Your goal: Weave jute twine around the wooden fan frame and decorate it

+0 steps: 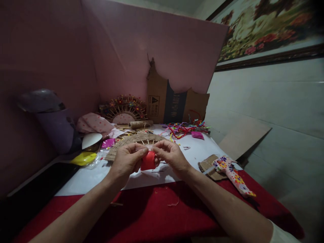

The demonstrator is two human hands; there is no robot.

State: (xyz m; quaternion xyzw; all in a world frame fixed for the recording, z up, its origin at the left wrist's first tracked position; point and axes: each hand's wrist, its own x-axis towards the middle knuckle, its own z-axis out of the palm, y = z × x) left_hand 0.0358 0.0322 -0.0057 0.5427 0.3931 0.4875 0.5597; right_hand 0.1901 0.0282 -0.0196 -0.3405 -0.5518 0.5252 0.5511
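Note:
Both my hands meet over the white sheet (83,179) near the middle of the table. My left hand (126,160) is closed round a small red roll (148,161), thumb on its top. My right hand (170,157) pinches at the roll's upper edge with fingers pressed together. Just behind my hands lies a half-round woven jute piece with thin sticks poking out (138,140).
A red cloth (162,212) covers the near table. A flower-patterned tool (234,175) lies on cardboard scraps at right. Coloured cords (183,128), a pink packet (197,135), a decorated fan piece (124,108), a cardboard box (174,103), a purple container (54,123) and yellow item (83,158) stand around.

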